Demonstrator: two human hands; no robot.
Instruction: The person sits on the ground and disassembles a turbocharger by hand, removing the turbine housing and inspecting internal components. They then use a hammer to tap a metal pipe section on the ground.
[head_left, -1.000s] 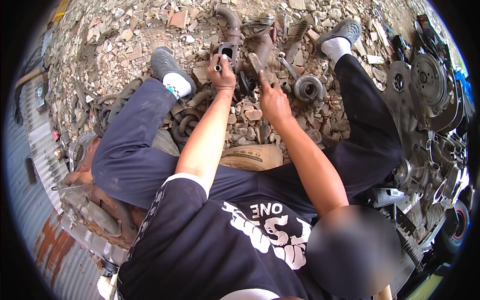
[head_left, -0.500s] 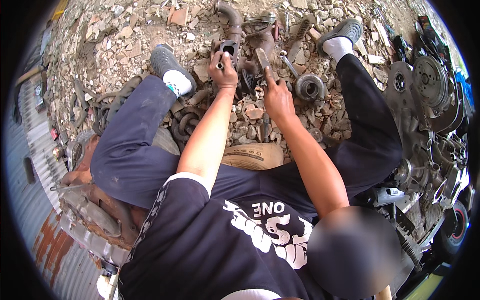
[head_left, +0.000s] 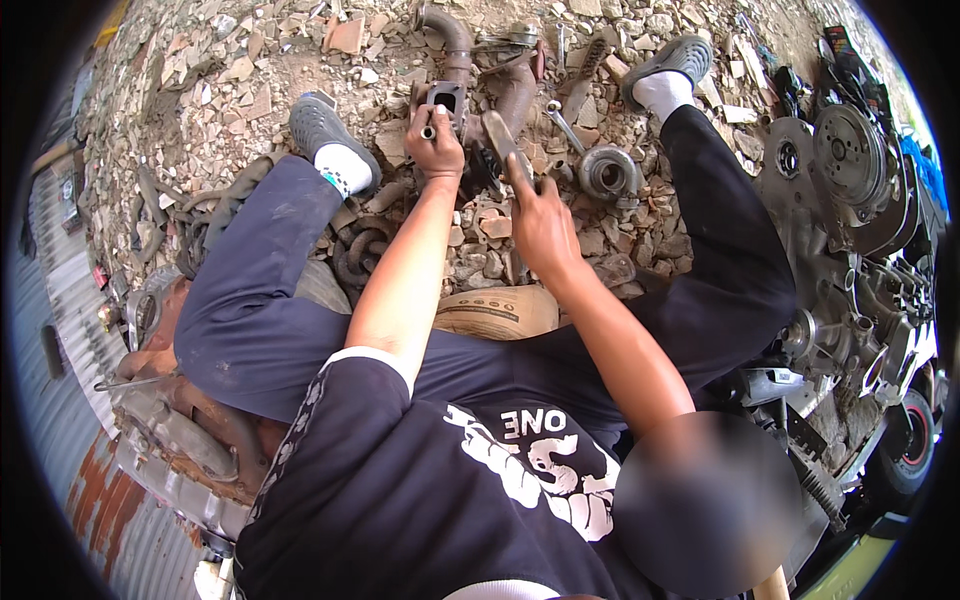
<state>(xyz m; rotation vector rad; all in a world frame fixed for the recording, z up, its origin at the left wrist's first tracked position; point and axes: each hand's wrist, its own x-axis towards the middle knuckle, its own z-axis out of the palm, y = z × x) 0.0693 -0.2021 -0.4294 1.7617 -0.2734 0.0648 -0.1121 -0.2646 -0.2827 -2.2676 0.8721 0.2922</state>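
My left hand (head_left: 437, 155) is closed on a short metal tube with a round end (head_left: 428, 132), pressed against a rusty exhaust manifold (head_left: 455, 68). Its thumb lies by the rectangular opening of the manifold's flange (head_left: 443, 97). My right hand (head_left: 545, 228) grips a flat, brownish bar-like tool (head_left: 507, 145), the index finger stretched along it. The tool slants up and left, its far end beside the manifold; whether they touch, I cannot tell. Right of that hand lie a round turbocharger housing (head_left: 607, 174) and a wrench (head_left: 566, 125).
Broken stone and tile rubble (head_left: 240, 70) covers the ground. A brown sack (head_left: 498, 312) lies between my legs. Metal engine parts (head_left: 850, 165) are piled at the right, with a rusty engine casting (head_left: 180, 430) at the left by corrugated sheets (head_left: 65, 340). Chain-like links (head_left: 358, 250) lie near my left forearm.
My right hand and the bar-like tool have moved left and slightly nearer, toward the left hand. The left hand keeps its place on the manifold. The whole view has shifted a little.
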